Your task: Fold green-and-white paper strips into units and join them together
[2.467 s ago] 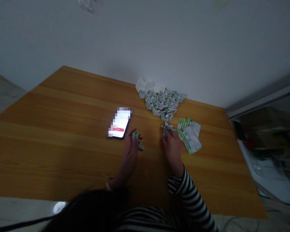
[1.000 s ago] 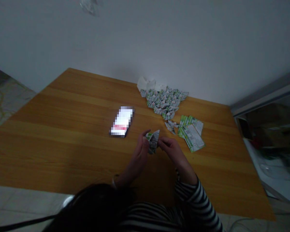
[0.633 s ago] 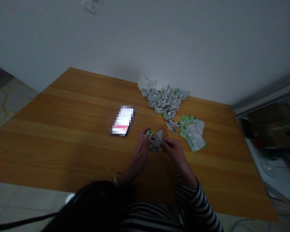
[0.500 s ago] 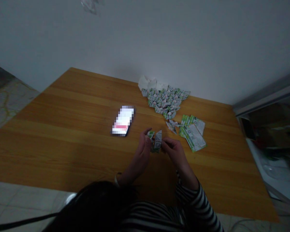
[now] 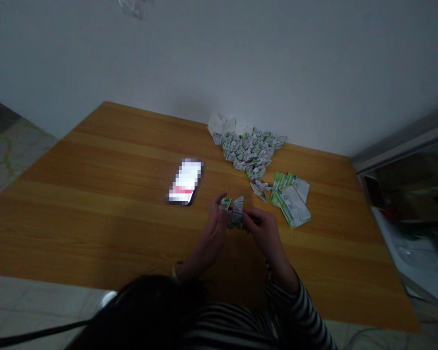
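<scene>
A: What are the fingers doing?

B: The left hand [image 5: 216,221] has its fingers closed on a folded paper [image 5: 237,211], and the right hand [image 5: 261,226] pinches its right side. It sits between them, over the counter [image 5: 95,194].

A: Anything hard to make out?

B: The fingertips are partly behind the paper, and I can't tell whether it is one piece or two. The light is dim, and dark hair [image 5: 146,311] covers part of the counter's near edge.

A: And room to move?

B: The widest stretch of wood runs left of the phone [image 5: 186,181]. The far edge meets the wall [image 5: 277,73].

A: What's around the hands?

B: The phone lies beyond the left hand, its screen pixelated. Small folded scraps [image 5: 259,188] lie just beyond the right hand, nearly against some flat cards [image 5: 295,206], which overlap to its right. Farther off, a heap of folded papers [image 5: 248,151] stands between the hands and the wall, with white tissue [image 5: 221,125] at its back left.
</scene>
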A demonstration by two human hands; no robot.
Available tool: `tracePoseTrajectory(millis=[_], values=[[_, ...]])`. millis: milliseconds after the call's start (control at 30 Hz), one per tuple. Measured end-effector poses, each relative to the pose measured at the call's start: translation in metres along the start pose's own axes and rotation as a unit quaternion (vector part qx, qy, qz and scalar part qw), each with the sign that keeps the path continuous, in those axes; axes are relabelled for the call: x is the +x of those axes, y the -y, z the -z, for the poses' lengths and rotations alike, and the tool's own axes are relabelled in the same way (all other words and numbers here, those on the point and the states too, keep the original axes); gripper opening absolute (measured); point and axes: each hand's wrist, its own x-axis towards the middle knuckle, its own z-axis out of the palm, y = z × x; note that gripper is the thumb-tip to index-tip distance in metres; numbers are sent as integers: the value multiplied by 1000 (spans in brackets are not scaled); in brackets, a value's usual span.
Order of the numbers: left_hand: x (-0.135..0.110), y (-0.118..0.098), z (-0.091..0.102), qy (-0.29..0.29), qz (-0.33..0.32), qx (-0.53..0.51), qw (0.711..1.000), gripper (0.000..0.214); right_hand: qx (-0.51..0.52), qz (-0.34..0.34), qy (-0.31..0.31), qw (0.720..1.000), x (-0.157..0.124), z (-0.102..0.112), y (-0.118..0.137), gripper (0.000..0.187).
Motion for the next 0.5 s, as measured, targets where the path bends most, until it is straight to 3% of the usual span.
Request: tracePoseTrajectory(millis=[367,500], values=[[-1,6,1,3,3,-2,1000,56,-36,26,-1,999,0,0,3,20],[-2,5,3,30,6,-7,1000,57,-43,41,62,996,1,7,8,21]])
